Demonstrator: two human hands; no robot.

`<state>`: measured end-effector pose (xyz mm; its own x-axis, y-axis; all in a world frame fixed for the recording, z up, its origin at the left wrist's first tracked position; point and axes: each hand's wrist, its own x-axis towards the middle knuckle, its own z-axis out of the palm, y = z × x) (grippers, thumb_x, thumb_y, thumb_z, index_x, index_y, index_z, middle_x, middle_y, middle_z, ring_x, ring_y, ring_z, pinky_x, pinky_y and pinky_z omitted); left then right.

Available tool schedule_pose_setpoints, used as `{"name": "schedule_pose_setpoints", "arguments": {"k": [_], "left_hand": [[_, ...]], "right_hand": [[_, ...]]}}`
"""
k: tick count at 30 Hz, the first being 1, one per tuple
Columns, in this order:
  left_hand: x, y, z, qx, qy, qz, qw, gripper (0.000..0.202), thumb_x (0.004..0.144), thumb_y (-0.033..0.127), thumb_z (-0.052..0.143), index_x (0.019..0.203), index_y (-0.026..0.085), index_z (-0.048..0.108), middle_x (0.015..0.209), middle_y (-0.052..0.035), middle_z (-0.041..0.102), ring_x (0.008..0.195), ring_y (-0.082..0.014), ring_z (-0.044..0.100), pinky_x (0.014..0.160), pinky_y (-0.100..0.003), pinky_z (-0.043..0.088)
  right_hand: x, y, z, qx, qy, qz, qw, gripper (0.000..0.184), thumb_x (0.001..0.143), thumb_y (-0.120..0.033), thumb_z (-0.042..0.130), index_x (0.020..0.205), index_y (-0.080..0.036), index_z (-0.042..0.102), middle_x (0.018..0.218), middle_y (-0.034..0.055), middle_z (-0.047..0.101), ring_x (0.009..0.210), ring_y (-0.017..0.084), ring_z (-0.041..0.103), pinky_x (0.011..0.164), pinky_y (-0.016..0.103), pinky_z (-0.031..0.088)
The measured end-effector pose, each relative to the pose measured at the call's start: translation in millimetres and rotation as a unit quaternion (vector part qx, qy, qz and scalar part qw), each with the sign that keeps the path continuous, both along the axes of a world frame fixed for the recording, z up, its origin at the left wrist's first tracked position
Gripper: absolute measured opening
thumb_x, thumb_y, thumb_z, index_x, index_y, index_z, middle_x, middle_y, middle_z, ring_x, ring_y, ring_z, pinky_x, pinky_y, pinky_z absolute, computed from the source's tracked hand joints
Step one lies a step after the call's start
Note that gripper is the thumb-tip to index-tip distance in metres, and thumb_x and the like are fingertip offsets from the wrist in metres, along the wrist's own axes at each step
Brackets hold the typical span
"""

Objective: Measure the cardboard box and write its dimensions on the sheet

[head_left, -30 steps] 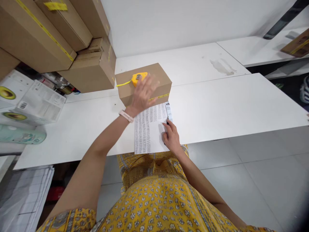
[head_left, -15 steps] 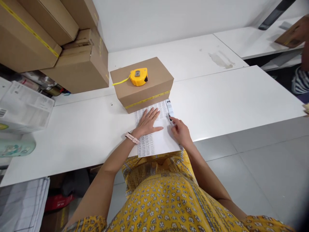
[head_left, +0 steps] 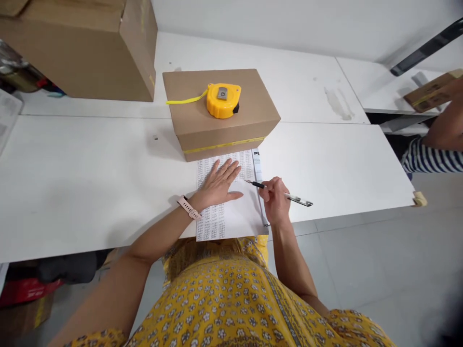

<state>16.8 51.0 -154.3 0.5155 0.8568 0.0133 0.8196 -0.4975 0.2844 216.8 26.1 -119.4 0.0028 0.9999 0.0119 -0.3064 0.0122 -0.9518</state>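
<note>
My left hand (head_left: 219,185) lies flat with fingers spread on a white sheet of paper (head_left: 243,217) covered partly by columns of small writing. In my right hand (head_left: 277,200) is a pen (head_left: 298,199), its dark tip pointing left over the sheet near my left fingers. Whether the tip touches the paper I cannot tell. Under the sheet's right side a pale blue printed strip (head_left: 257,165) shows. Just beyond the paper stands a closed brown cardboard box (head_left: 224,140) with yellow tape along its front. On top of it rests a yellow tape measure (head_left: 222,101), its blade partly pulled out leftward.
The white table (head_left: 90,178) ends close to my body. Larger cardboard boxes (head_left: 101,58) stand at the back left. At the right, another person's arm in a striped sleeve (head_left: 434,156) is near a small box (head_left: 434,91). A dark bar (head_left: 428,46) leans by the wall.
My right hand has turned the pen so its tip points left onto the sheet and its end sticks out right. My left hand stays on the paper. The camera view has shifted.
</note>
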Motion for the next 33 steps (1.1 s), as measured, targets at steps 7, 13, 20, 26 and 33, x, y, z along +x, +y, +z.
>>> {"name": "schedule_pose_setpoints", "arguments": {"k": [7,13,20,26,33], "left_hand": [[0.8,-1.0,4.0,-0.003,0.009,0.001,1.000,0.085,0.098,0.064,0.046,0.162,0.012,0.025,0.171,-0.0113,0.019,0.159,-0.0302,0.010,0.129,-0.053,-0.001],[1.5,-1.2,1.7,-0.004,0.007,0.002,1.000,0.084,0.099,0.064,0.046,0.163,0.014,0.023,0.171,-0.0117,0.020,0.159,-0.0304,0.010,0.128,-0.054,-0.001],[10.2,-1.9,2.7,-0.015,0.011,0.037,0.999,0.082,0.100,0.061,0.044,0.164,0.014,0.022,0.171,-0.0104,0.018,0.160,-0.0297,0.009,0.128,-0.054,-0.003],[17.2,-5.5,0.9,-0.011,0.004,0.068,0.998,0.079,0.101,0.059,0.042,0.164,0.016,0.023,0.171,-0.0084,0.018,0.160,-0.0287,0.008,0.128,-0.055,-0.003],[-0.2,11.9,4.5,-0.044,-0.026,0.035,0.998,0.064,0.099,0.049,0.053,0.156,0.021,0.042,0.167,-0.0057,0.033,0.155,-0.0274,0.025,0.126,-0.050,0.013]], "right_hand": [[-15.0,19.1,-35.2,-0.019,-0.174,-0.002,0.985,0.038,0.088,-0.058,0.068,0.108,-0.025,0.068,0.096,0.0043,0.073,0.091,0.020,0.067,0.083,0.037,0.051],[-16.4,19.5,-36.0,0.007,-0.250,-0.039,0.967,0.025,0.089,-0.046,0.069,0.085,-0.023,0.061,0.075,-0.0026,0.060,0.067,0.012,0.052,0.063,0.028,0.042],[-11.2,36.3,-41.4,-0.009,-0.213,0.005,0.977,0.028,0.084,-0.046,0.073,0.091,-0.023,0.059,0.081,-0.0005,0.068,0.076,0.016,0.065,0.074,0.032,0.051],[-11.2,42.2,-38.2,0.031,-0.308,0.003,0.951,0.029,0.090,-0.045,0.064,0.075,-0.022,0.054,0.063,-0.0044,0.054,0.056,0.012,0.048,0.057,0.028,0.040],[-12.9,41.8,-45.8,0.016,-0.281,-0.010,0.959,0.034,0.084,-0.047,0.070,0.073,-0.024,0.048,0.062,-0.0050,0.052,0.057,0.012,0.048,0.056,0.028,0.038]]}}
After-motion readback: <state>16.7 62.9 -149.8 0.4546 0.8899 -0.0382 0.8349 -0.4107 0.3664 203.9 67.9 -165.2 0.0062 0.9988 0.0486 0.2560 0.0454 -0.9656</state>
